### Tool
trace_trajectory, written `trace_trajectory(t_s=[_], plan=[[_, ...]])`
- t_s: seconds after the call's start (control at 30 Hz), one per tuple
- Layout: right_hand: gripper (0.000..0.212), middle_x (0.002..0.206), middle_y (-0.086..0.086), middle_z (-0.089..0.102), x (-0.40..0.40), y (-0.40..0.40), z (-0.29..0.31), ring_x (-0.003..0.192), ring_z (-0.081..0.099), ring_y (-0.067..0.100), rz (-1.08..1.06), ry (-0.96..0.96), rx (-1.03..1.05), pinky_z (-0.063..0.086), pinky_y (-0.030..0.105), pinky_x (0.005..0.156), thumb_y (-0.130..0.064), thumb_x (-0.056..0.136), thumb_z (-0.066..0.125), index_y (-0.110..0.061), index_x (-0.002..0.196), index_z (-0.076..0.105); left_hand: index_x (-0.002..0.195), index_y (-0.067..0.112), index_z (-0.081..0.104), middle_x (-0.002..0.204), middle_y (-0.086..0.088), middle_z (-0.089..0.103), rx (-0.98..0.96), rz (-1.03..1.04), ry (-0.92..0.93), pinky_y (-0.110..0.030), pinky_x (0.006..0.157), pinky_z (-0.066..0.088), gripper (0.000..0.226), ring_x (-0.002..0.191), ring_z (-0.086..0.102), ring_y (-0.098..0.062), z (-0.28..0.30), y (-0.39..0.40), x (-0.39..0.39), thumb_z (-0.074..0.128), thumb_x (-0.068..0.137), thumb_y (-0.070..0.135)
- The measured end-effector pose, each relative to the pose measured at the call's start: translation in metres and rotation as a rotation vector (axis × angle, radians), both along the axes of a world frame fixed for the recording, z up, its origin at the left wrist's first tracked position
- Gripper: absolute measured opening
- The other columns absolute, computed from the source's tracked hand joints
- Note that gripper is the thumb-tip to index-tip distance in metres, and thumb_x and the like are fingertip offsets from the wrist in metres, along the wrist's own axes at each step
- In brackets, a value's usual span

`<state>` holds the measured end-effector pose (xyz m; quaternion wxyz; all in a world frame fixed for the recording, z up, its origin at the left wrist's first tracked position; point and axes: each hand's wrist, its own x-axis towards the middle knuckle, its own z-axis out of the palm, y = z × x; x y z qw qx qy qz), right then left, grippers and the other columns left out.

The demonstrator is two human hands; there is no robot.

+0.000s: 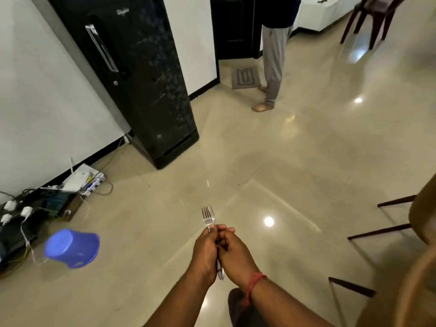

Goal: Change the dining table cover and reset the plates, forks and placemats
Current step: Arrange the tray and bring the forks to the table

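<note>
Steel forks (208,217) are bunched together in front of me above the floor, tines pointing away and handle ends sticking out below my palms. My left hand (204,250) grips the bunch from the left. My right hand (233,250), with a red thread on its wrist, is curled around the same forks from the right. How many forks there are I cannot tell. No dining table top, plates or placemats are in view.
A black fridge (141,74) stands at the back left against the wall. Cables and a white router (80,180) lie by the wall, with a blue bucket (72,247) on its side. A person (274,55) stands at the back. Dark chair legs (382,230) are at the right.
</note>
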<state>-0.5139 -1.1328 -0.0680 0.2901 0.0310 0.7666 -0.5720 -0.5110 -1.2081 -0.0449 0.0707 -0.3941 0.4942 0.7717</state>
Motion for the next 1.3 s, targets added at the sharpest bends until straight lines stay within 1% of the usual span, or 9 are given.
trace_trajectory(t_s=[0.3, 0.5, 0.6, 0.8, 0.87, 0.97, 1.03, 1.17, 1.3], plan=[[0.034, 0.095, -0.018, 0.068, -0.209, 0.017, 0.03, 0.09, 0.064, -0.007, -0.038, 0.109, -0.07, 0.047, 0.006, 0.073, -0.008, 0.095, 0.052, -0.039, 0.108, 0.06, 0.103, 0.0, 0.063, 0.096, -0.015, 0.076, -0.114, -0.2, 0.041, -0.041, 0.092, 0.054, 0.027, 0.098, 0.071, -0.028, 0.023, 0.009, -0.216, 0.042, 0.104, 0.018], [0.037, 0.097, -0.006, 0.071, -0.332, 0.089, 0.034, 0.09, 0.067, 0.002, -0.198, 0.103, -0.044, 0.054, 0.021, 0.082, -0.004, 0.09, 0.054, -0.038, 0.094, 0.066, 0.102, 0.004, 0.065, 0.1, -0.019, 0.074, -0.109, -0.362, 0.056, -0.042, 0.086, 0.055, 0.031, 0.095, 0.071, -0.03, 0.026, 0.077, -0.349, 0.041, 0.106, 0.025], [0.034, 0.099, -0.005, 0.072, -0.395, 0.139, 0.024, 0.091, 0.069, 0.007, -0.328, 0.084, -0.051, 0.057, 0.028, 0.083, -0.004, 0.09, 0.052, -0.031, 0.1, 0.069, 0.103, 0.004, 0.066, 0.09, -0.015, 0.074, -0.068, -0.526, 0.062, -0.033, 0.071, 0.052, 0.032, 0.082, 0.07, -0.025, 0.017, 0.124, -0.419, 0.04, 0.106, 0.024], [0.026, 0.082, 0.002, 0.072, -0.51, 0.24, 0.017, 0.068, 0.066, 0.015, -0.652, 0.074, 0.006, 0.054, 0.034, 0.064, -0.004, 0.09, 0.052, -0.021, 0.096, 0.071, 0.106, 0.006, 0.065, 0.084, -0.014, 0.072, -0.031, -0.783, 0.049, -0.03, 0.058, 0.044, 0.033, 0.07, 0.066, -0.026, 0.004, 0.232, -0.558, 0.04, 0.105, 0.028], [0.025, 0.081, 0.005, 0.072, -0.54, 0.271, 0.022, 0.064, 0.065, 0.012, -0.754, 0.074, 0.0, 0.052, 0.029, 0.058, -0.002, 0.091, 0.053, -0.018, 0.096, 0.072, 0.107, 0.006, 0.065, 0.082, -0.012, 0.07, 0.015, -0.88, 0.046, -0.027, 0.054, 0.041, 0.033, 0.064, 0.063, -0.025, 0.008, 0.266, -0.596, 0.04, 0.105, 0.027], [0.034, 0.087, 0.001, 0.073, -0.58, 0.321, 0.029, 0.068, 0.067, 0.008, -0.937, 0.082, -0.025, 0.05, 0.02, 0.055, 0.002, 0.091, 0.051, -0.024, 0.093, 0.073, 0.108, 0.006, 0.064, 0.095, -0.011, 0.075, 0.03, -1.035, 0.037, -0.028, 0.055, 0.044, 0.033, 0.071, 0.066, -0.027, 0.01, 0.328, -0.655, 0.037, 0.106, 0.025], [0.041, 0.088, -0.002, 0.074, -0.6, 0.36, 0.028, 0.076, 0.07, 0.011, -1.067, 0.07, -0.037, 0.054, 0.022, 0.06, 0.004, 0.089, 0.05, -0.03, 0.089, 0.073, 0.11, 0.007, 0.061, 0.099, -0.011, 0.075, 0.067, -1.115, 0.005, -0.031, 0.059, 0.047, 0.032, 0.076, 0.067, -0.028, 0.011, 0.376, -0.682, 0.036, 0.106, 0.026], [0.04, 0.093, -0.001, 0.074, -0.631, 0.434, 0.011, 0.084, 0.072, 0.016, -1.176, 0.044, -0.021, 0.06, 0.032, 0.071, 0.003, 0.088, 0.049, -0.027, 0.097, 0.074, 0.113, 0.005, 0.059, 0.087, -0.009, 0.074, 0.05, -1.26, -0.011, -0.028, 0.055, 0.046, 0.032, 0.071, 0.065, -0.025, 0.001, 0.459, -0.714, 0.034, 0.107, 0.023], [0.034, 0.091, 0.003, 0.075, -0.67, 0.514, 0.002, 0.077, 0.072, 0.017, -1.245, 0.037, -0.046, 0.054, 0.025, 0.058, 0.0, 0.091, 0.048, -0.021, 0.099, 0.074, 0.115, 0.005, 0.06, 0.085, -0.009, 0.072, 0.0, -1.332, 0.012, -0.024, 0.05, 0.044, 0.035, 0.063, 0.065, -0.022, -0.001, 0.541, -0.758, 0.033, 0.107, 0.026]])
